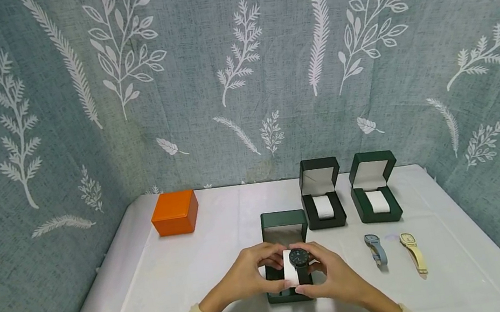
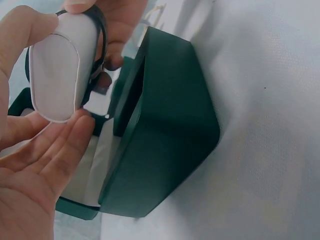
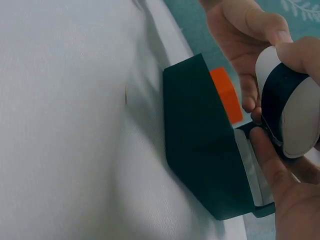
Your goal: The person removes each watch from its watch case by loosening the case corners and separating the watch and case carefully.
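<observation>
A black wristwatch (image 1: 299, 257) is wrapped around a white watch cushion (image 1: 289, 270), held above an open dark green watch box (image 1: 282, 219). My left hand (image 1: 256, 272) grips the cushion's left end between thumb and fingers. At the other end, my right hand (image 1: 332, 271) holds the watch and cushion, with the thumb low and the fingers near the dial. In the left wrist view the plain end of the cushion (image 2: 55, 75) faces the camera. The right wrist view shows the dark strap (image 3: 280, 97) around the cushion. The hands hide part of the box's inside.
Two open boxes, one black (image 1: 318, 167) and one green (image 1: 372, 158), stand at the back right with white cushions inside. A blue watch (image 1: 376, 250) and a gold-coloured watch (image 1: 414, 253) lie before them. An orange box (image 1: 174, 213) sits back left on the white-covered table.
</observation>
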`<state>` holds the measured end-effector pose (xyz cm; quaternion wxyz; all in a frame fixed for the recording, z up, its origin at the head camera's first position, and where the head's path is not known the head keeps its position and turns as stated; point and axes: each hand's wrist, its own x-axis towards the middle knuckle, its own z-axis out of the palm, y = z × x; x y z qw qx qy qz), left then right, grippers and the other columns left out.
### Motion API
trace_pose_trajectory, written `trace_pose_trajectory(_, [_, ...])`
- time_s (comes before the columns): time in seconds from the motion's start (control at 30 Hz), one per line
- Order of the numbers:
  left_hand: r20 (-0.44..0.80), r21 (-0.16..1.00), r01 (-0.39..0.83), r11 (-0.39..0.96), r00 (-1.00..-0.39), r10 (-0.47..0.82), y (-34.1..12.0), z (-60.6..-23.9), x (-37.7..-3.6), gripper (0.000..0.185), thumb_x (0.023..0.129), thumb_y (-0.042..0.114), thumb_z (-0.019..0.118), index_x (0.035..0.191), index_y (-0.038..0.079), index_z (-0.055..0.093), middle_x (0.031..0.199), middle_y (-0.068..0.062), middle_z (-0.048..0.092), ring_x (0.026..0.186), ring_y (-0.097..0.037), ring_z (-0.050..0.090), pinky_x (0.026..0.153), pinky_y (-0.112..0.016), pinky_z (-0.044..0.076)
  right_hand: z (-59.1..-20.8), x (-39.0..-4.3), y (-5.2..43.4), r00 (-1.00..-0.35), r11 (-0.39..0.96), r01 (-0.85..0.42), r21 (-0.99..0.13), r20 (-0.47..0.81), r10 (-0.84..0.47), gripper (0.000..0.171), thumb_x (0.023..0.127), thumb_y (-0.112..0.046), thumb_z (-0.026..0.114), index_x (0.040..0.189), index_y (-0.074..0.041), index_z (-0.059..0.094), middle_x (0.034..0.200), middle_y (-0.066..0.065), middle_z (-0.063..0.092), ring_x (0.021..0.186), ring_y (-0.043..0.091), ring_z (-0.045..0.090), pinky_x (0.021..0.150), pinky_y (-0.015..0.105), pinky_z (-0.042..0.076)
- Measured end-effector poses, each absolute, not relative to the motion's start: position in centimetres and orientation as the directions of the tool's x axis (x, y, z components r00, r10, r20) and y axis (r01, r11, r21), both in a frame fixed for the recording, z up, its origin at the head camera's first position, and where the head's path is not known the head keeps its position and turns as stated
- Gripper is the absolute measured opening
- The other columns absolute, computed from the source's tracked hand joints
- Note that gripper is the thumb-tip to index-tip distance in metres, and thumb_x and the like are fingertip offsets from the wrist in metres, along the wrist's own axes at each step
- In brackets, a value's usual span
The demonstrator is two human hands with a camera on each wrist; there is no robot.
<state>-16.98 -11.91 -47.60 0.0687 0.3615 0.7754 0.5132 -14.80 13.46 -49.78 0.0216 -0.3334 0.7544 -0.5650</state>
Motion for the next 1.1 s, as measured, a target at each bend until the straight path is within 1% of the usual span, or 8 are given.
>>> trace_pose_trajectory(0.2, [0.275,0.845,0.498,0.195,-0.718,0.640,-12.0,-47.5,-17.0,0.059,0.084,0.024,0.088,0.136,0.010,0.063,0.114,0.001,0.066,0.097,-0.012,0.070,0.090,-0.032,0.058,-49.7,-14.9,13.5,-0.778,0.133,-0.459,-0.879,0.325,-0.538,0.075,0.087,-0.019,0.086,0.151,-0.009,0.047,0.134,0.007,0.055,0.113,0.019,0.061,0.089,0.033,0.058])
trace_pose_trajectory(0.33, [0.277,0.842,0.503,0.195,-0.713,0.644,-12.0,-47.6,-17.1,0.059,0.084,0.024,0.088,0.136,0.012,0.063,0.114,0.000,0.066,0.097,-0.012,0.070,0.090,-0.032,0.058,-49.5,-14.8,13.6,-0.775,0.135,-0.459,-0.878,0.322,-0.544,0.075,0.087,-0.018,0.085,0.151,-0.009,0.047,0.133,0.007,0.055,0.114,0.019,0.061,0.090,0.033,0.058])
trace_pose_trajectory(0.47, [0.277,0.836,0.511,0.200,-0.708,0.650,-12.0,-47.7,-17.1,0.059,0.085,0.026,0.087,0.138,0.014,0.062,0.115,0.001,0.066,0.098,-0.011,0.070,0.091,-0.032,0.058,-49.4,-14.8,13.6,-0.761,0.123,-0.472,-0.873,0.334,-0.556,0.075,0.088,-0.016,0.084,0.151,-0.005,0.046,0.133,0.009,0.055,0.114,0.019,0.061,0.091,0.033,0.058])
trace_pose_trajectory(0.63, [0.277,0.831,0.519,0.200,-0.698,0.660,-12.1,-47.7,-17.1,0.061,0.085,0.024,0.086,0.140,0.013,0.061,0.117,0.001,0.065,0.100,-0.011,0.070,0.092,-0.031,0.057,-49.5,-14.9,13.9,-0.746,0.102,-0.466,-0.879,0.328,-0.579,0.074,0.089,-0.014,0.083,0.152,-0.008,0.045,0.136,0.010,0.053,0.118,0.020,0.060,0.094,0.034,0.056])
trace_pose_trajectory(0.77, [0.260,0.855,0.489,0.172,-0.692,0.673,-12.3,-47.7,-17.1,0.063,0.085,0.019,0.086,0.142,0.009,0.059,0.119,-0.001,0.065,0.102,-0.012,0.070,0.093,-0.034,0.057,-49.6,-14.9,14.4,-0.745,0.068,-0.408,-0.910,0.289,-0.601,0.074,0.090,-0.013,0.082,0.154,-0.011,0.044,0.142,0.011,0.050,0.122,0.021,0.058,0.097,0.034,0.055])
trace_pose_trajectory(0.9, [0.252,0.865,0.475,0.162,-0.690,0.679,-12.4,-47.7,-17.1,0.065,0.085,0.018,0.086,0.142,0.003,0.058,0.119,-0.002,0.065,0.102,-0.013,0.070,0.094,-0.035,0.057,-49.7,-14.8,14.9,-0.753,0.047,-0.356,-0.933,0.257,-0.606,0.076,0.090,-0.010,0.081,0.155,-0.007,0.042,0.146,0.014,0.047,0.124,0.022,0.057,0.099,0.034,0.054])
trace_pose_trajectory(1.0, [0.259,0.855,0.487,0.177,-0.697,0.669,-12.6,-47.7,-17.1,0.067,0.085,0.020,0.086,0.142,-0.001,0.058,0.118,-0.002,0.065,0.101,-0.013,0.069,0.093,-0.033,0.057,-49.8,-14.8,15.3,-0.773,0.058,-0.328,-0.943,0.232,-0.591,0.080,0.089,-0.009,0.082,0.156,-0.004,0.040,0.147,0.016,0.046,0.126,0.021,0.057,0.100,0.033,0.053])
trace_pose_trajectory(1.1, [0.265,0.849,0.494,0.188,-0.705,0.658,-12.8,-47.8,-17.1,0.068,0.085,0.020,0.087,0.141,-0.004,0.057,0.118,-0.002,0.065,0.101,-0.013,0.069,0.093,-0.031,0.057,-49.9,-14.7,15.8,-0.804,0.078,-0.298,-0.951,0.206,-0.558,0.084,0.087,-0.008,0.084,0.158,-0.006,0.038,0.150,0.018,0.045,0.127,0.022,0.057,0.101,0.033,0.052])
